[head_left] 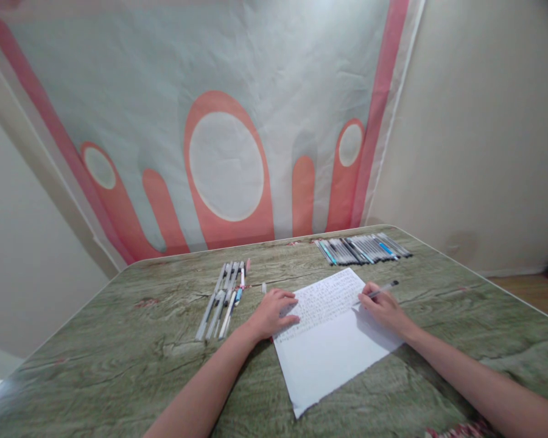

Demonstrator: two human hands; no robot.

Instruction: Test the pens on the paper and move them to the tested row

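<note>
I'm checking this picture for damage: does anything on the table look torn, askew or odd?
Yes: the handwritten sheet under the left hand lies slanted, and its near edge looks uneven and ragged, as if torn rather than cut.

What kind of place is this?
It looks like a writing spot in an ordinary indoor room, maybe at home. You can tell by the paper covered partly in handwriting, the row of pens on the table, and the plain wall beyond.
</note>
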